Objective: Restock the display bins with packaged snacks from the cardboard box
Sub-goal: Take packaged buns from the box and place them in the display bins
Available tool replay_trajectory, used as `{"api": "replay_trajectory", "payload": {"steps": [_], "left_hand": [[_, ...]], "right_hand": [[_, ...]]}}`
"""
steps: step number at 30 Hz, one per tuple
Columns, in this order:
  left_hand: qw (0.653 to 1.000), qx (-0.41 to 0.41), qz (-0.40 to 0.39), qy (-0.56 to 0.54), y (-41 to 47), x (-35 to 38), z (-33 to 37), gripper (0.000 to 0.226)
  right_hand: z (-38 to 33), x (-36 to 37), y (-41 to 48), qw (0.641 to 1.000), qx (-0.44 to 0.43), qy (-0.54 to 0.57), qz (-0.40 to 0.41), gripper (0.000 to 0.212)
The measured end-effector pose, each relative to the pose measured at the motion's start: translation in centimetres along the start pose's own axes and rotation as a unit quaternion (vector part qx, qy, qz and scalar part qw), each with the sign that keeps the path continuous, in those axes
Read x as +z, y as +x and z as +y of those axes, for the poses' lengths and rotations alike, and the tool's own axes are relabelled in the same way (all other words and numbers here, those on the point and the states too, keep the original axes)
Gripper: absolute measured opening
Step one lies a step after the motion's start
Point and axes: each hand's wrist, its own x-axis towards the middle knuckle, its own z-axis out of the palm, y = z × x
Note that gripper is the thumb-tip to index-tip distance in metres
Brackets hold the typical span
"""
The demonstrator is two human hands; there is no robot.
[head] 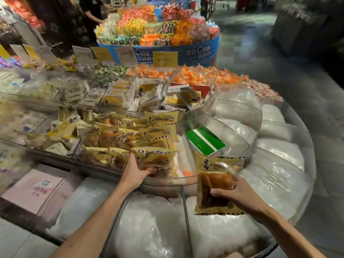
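My left hand (136,171) grips a yellow bread packet (156,161) at the front edge of a clear display bin (167,183). That bin holds a pile of several similar yellow packets (137,133). My right hand (236,192) holds a second yellow bread packet (216,183) upright, to the right of the bin and above white plastic-wrapped filler (270,174). No cardboard box is in view.
A clear curved bin (240,125) with a green-and-white card (205,140) stands behind the right hand. Pale packets fill bins on the left (55,131). Orange snacks (201,76) and price signs (164,58) lie farther back. A person (93,13) stands by a round candy display (162,27).
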Motion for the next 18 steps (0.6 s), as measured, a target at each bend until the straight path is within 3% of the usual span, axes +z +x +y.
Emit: {"api": "replay_trajectory", "payload": {"steps": [4, 8, 12, 15, 16, 18], "left_hand": [[0.999, -0.037, -0.017, 0.036, 0.7, -0.5, -0.7, 0.112], [0.999, -0.023, -0.018, 0.014, 0.7, -0.1, -1.3, 0.096], [0.997, 0.001, -0.049, 0.052, 1.3, -0.5, -1.3, 0.116], [0.991, 0.129, 0.014, 0.045, 1.1, -1.2, -1.0, 0.141], [0.973, 0.199, 0.060, 0.096, 1.2, -1.6, -1.0, 0.149], [0.883, 0.370, 0.115, 0.265, 1.6, -1.8, -1.2, 0.151]], "right_hand": [[-1.3, 1.6, 0.7, 1.000, -0.003, -0.010, -0.001, 0.074], [-2.6, 2.9, 1.4, 1.000, -0.008, 0.004, 0.010, 0.064], [-3.0, 4.0, 2.0, 1.000, -0.010, -0.006, 0.021, 0.079], [-3.2, 4.6, 2.2, 1.000, -0.010, -0.009, 0.023, 0.071], [-3.2, 4.7, 2.3, 1.000, -0.011, -0.006, 0.024, 0.066], [-3.2, 4.7, 2.3, 0.999, -0.008, -0.002, 0.033, 0.061]]}}
